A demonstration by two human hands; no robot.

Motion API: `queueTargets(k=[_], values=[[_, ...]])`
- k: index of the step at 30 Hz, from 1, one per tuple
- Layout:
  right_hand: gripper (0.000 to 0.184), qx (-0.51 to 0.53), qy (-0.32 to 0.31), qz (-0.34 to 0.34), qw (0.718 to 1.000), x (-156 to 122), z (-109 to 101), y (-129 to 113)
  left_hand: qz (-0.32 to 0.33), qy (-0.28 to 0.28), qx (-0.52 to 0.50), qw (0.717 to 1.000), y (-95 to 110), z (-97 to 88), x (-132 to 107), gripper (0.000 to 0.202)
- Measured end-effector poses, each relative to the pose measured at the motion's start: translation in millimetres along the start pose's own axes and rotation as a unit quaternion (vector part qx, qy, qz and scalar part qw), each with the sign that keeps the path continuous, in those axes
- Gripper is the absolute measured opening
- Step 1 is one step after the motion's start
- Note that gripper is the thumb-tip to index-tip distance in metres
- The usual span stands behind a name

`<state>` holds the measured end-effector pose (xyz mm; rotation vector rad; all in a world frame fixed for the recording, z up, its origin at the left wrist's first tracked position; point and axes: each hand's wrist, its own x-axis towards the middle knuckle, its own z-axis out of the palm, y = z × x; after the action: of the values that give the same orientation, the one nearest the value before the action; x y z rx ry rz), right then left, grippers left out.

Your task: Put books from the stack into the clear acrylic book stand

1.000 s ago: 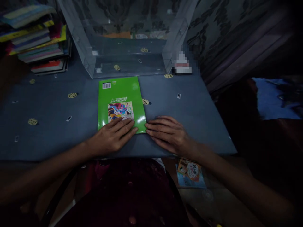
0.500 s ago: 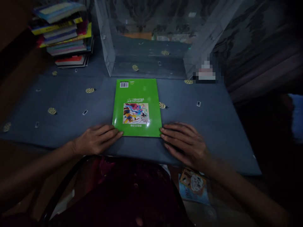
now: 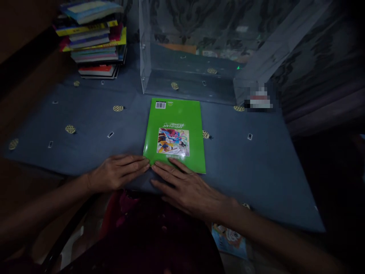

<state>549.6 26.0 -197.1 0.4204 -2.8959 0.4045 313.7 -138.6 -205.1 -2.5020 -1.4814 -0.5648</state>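
Observation:
A green book point(image 3: 178, 114) lies on the cloth-covered table, its barcode at the far edge and its lettering upside down to me. A colourful picture is printed on its cover. My left hand point(image 3: 119, 171) is closed at the near left corner, with its fingertips together on the book. My right hand point(image 3: 182, 184) reaches across the near edge, fingers stretched out and slightly apart. Its fingertips touch the cover near that same corner, close beside my left fingertips. The undersides of both hands are hidden.
Behind the book stands a clear plastic box or shelf point(image 3: 144, 64). A tall stack of books point(image 3: 97, 45) rises at the back left. Blue-grey cloth with pineapple prints covers the table point(image 3: 242, 171). A blurred-out object point(image 3: 259, 99) sits at the right. Below the table edge is a blue packet point(image 3: 230, 239).
My right hand has left the book's right edge and moved left across its near edge to the left corner. My left hand stays at that corner. The camera view has shifted.

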Motion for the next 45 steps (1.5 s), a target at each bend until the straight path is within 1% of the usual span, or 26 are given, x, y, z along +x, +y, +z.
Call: queueTargets(k=[4, 7, 11, 16, 20, 23, 26, 28, 31, 34, 36, 39, 42, 45], values=[[0.041, 0.032, -0.013, 0.013, 0.999, 6, 4, -5, -0.008, -0.004, -0.017, 1.000, 0, 1.7, -3, 0.039], [0.039, 0.043, -0.013, 0.017, 0.999, 6, 5, -7, -0.017, -0.013, -0.027, 0.999, 1, 0.2, -5, 0.041], [0.036, 0.032, -0.001, 0.010, 0.999, 5, 8, -8, -0.029, -0.026, -0.025, 0.999, 5, -3.0, -8, 0.045], [0.037, 0.027, 0.006, 0.009, 1.000, 4, 12, -7, -0.006, -0.009, -0.012, 1.000, 5, -5.9, -7, 0.038], [0.038, 0.028, -0.007, 0.010, 1.000, 6, 12, -6, 0.008, -0.013, -0.014, 1.000, 3, -9.6, 0, 0.034], [0.040, 0.030, -0.013, 0.008, 0.999, 5, 15, -5, 0.007, -0.008, -0.010, 1.000, 2, -8.7, 1, 0.031], [0.043, 0.034, -0.014, 0.005, 0.999, 3, 17, -6, -0.011, 0.015, -0.023, 1.000, 3, -4.2, 1, 0.031], [0.045, 0.034, -0.016, 0.014, 0.999, -1, 16, -8, -0.032, 0.031, -0.049, 0.998, 4, -2.0, 4, 0.032], [0.049, 0.033, -0.026, 0.047, 0.998, -7, 7, -11, -0.074, 0.052, -0.114, 0.989, 5, -2.0, 15, 0.023], [0.061, 0.036, -0.028, 0.089, 0.995, -16, -7, -9, -0.112, 0.053, -0.142, 0.982, 1, -3.1, 27, 0.017], [0.067, 0.039, -0.019, 0.117, 0.992, -22, -15, -3, -0.122, 0.049, -0.136, 0.982, -7, -2.2, 34, 0.021], [0.071, 0.048, -0.004, 0.149, 0.988, -27, -22, 16, -0.127, 0.036, -0.131, 0.983, -22, 1.9, 43, 0.027], [0.070, 0.058, 0.006, 0.170, 0.984, -24, -23, 43, -0.138, 0.010, -0.127, 0.982, -40, 9.5, 53, 0.031], [0.067, 0.059, 0.013, 0.198, 0.978, -14, -23, 78, -0.149, -0.001, -0.118, 0.982, -59, 20.9, 65, 0.033]])
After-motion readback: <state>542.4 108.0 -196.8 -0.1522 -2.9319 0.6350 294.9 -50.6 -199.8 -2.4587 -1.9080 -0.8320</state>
